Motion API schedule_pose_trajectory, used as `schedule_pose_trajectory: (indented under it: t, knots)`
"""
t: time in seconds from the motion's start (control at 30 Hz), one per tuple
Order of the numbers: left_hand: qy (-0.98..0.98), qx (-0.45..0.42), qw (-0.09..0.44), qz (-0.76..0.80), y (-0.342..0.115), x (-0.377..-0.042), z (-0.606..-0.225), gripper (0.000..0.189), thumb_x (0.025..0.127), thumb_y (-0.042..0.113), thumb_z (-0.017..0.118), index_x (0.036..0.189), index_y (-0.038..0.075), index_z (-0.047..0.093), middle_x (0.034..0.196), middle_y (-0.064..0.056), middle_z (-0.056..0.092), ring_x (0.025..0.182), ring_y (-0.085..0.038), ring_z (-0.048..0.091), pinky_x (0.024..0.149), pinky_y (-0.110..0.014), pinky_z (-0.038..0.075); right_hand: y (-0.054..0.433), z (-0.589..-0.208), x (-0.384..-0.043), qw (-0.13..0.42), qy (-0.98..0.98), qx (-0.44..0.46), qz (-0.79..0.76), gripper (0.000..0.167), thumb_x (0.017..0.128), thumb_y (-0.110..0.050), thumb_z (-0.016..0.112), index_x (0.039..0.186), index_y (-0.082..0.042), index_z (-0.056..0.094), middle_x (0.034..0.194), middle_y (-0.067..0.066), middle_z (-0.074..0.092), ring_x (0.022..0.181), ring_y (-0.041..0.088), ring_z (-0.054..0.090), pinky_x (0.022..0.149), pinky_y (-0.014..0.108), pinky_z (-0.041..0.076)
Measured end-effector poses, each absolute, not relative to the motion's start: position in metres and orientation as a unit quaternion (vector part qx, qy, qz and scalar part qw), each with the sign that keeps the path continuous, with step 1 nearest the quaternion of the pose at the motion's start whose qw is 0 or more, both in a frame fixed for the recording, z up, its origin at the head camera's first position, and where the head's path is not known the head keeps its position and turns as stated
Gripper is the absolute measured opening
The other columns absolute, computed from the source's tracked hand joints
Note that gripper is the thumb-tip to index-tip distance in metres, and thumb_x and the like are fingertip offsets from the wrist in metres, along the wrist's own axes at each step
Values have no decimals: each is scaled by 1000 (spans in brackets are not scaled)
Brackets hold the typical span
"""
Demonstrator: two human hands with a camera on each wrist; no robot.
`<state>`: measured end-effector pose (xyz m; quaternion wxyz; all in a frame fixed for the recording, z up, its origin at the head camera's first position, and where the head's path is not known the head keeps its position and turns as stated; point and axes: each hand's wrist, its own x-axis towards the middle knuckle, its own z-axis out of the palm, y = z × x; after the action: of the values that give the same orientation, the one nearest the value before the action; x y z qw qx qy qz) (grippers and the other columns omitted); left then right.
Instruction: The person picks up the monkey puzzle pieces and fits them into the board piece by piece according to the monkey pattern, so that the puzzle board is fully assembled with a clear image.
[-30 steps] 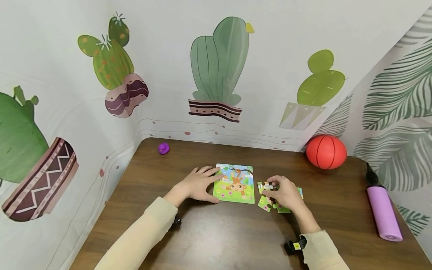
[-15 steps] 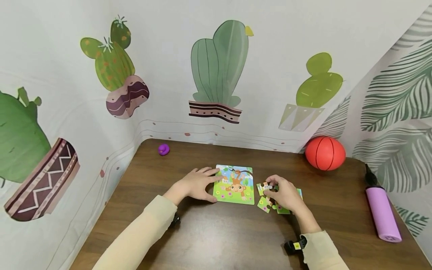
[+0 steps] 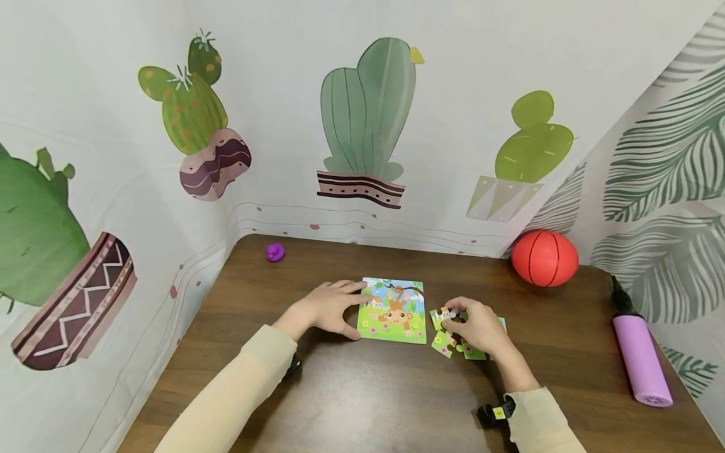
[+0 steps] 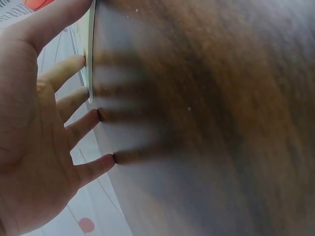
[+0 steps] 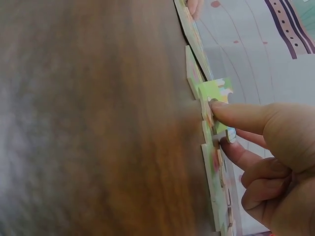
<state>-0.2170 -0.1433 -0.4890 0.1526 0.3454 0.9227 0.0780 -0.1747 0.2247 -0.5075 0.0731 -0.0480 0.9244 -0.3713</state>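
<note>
currently on the desk (image 3: 345, 409), brown, wood-grained, with a light sheen near its front, i note the following.

item: one square picture board (image 3: 399, 321), flat, around the middle of the desk; a monkey hanging upside down from a branch, small house behind, grass and flowers below.

item: left hand (image 3: 334, 307), palm down at the board's left side, fingers spread and gripping nothing; index fingertip over the board, thumb by the near left corner, the two outer fingertips down on the desk.

item: right hand (image 3: 481, 326), just right of the board, pinching one puzzle piece (image 5: 216, 91) between thumb and finger; the last fingers curl in. the piece stands tilted above its neighbours.

item: several loose puzzle pieces (image 3: 443, 343), green with flowers, lying close together under and around the right hand, some partly covered by it; exact count i cannot tell.

item: two cream sleeves (image 3: 226, 390); a black strap (image 3: 495, 413) with a yellow label on the right wrist.

item: one purple rubber duck (image 3: 274, 252), far left corner.

item: one red ball (image 3: 545, 258), black-lined, far right.

item: one pink-purple pump (image 3: 642, 360), black-tipped, lying along the right edge.

item: white backdrop (image 3: 272, 157) printed with potted cacti and leaves.
</note>
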Motion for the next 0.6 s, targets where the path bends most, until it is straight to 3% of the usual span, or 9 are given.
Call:
schedule_pose_trajectory:
  t: [0.27,0.5,0.6]
  knots:
    - [924,343,151,73,-145,-218,-493,92,83,72,72,161,34,41,171,2,24,155,-29,23,120,-60,22,229,-508,-177,56,926,-85,-363,23,94,-17,79,115,-12,72,97,3,68,57,17,58,50,35,52]
    - [924,346,148,73,-146,-219,-495,92,83,72,72,161,35,40,171,3,24,155,-29,23,120,-61,21,238,-508,-179,45,920,-117,-372,18,95,-12,76,114,-15,77,96,0,73,83,19,63,66,36,50]
    - [923,348,146,73,-145,-219,-494,93,82,73,72,161,35,40,171,2,24,155,-28,23,120,-61,22,241,-509,-179,53,911,-121,-390,19,96,-11,76,114,-15,77,96,1,73,85,21,63,63,35,51]
